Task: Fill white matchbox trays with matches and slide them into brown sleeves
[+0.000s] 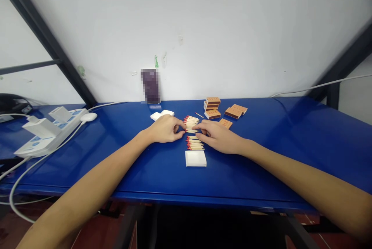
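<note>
Wooden matches with red heads lie side by side in two groups at the middle of the desk, an upper group (pixel 191 121) and a lower group (pixel 196 143). My left hand (pixel 165 128) is at the head ends of the upper group, fingers curled and thumb and index finger drawn close around a match end. At the stick ends, my right hand (pixel 217 135) has its index finger stretched onto the matches and its thumb apart, near the gap between groups. A white matchbox tray (pixel 195 158) sits below the lower group. One loose match (pixel 199 115) lies above.
Stacked matchboxes (pixel 212 103), flat matchboxes (pixel 236 111) and a box cover (pixel 226 123) lie behind my right hand. White trays (pixel 162 114) are behind my left. A pixelated phone-like object (pixel 151 86) leans on the wall. A power strip (pixel 49 132) with cables occupies the left.
</note>
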A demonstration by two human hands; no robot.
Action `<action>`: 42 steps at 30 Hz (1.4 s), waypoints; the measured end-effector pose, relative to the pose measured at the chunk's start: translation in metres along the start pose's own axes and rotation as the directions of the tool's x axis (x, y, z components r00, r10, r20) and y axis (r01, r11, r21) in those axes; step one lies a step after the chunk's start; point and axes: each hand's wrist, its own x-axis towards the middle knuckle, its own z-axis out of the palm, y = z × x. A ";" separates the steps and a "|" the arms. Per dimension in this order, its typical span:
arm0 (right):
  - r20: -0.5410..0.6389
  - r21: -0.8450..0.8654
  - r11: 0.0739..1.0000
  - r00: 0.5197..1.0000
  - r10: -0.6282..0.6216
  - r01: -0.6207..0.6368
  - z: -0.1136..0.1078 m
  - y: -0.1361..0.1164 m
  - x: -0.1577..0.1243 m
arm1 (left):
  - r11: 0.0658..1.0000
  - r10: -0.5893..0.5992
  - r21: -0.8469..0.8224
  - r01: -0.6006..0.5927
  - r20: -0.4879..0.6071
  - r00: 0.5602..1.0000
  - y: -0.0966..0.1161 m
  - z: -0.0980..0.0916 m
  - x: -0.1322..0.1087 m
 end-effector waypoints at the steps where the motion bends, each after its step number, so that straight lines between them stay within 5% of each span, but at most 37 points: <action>1: -0.002 0.005 1.000 1.000 0.007 -0.007 0.000 0.000 0.000 | 1.000 -0.003 -0.026 0.003 0.004 1.000 0.000 0.000 0.000; 13: 0.014 0.105 0.994 1.000 0.021 -0.022 -0.004 -0.005 -0.001 | 0.967 -0.023 -0.251 0.039 0.069 0.997 0.004 -0.001 -0.001; 24: -0.043 0.053 0.998 0.998 0.040 -0.037 0.000 -0.002 -0.001 | 0.997 -0.029 0.070 0.032 -0.048 0.998 -0.003 -0.001 0.000; 42: -0.017 -0.002 0.999 0.999 0.035 -0.035 -0.001 -0.005 0.000 | 0.994 -0.049 0.099 0.050 -0.012 0.999 -0.002 0.000 0.001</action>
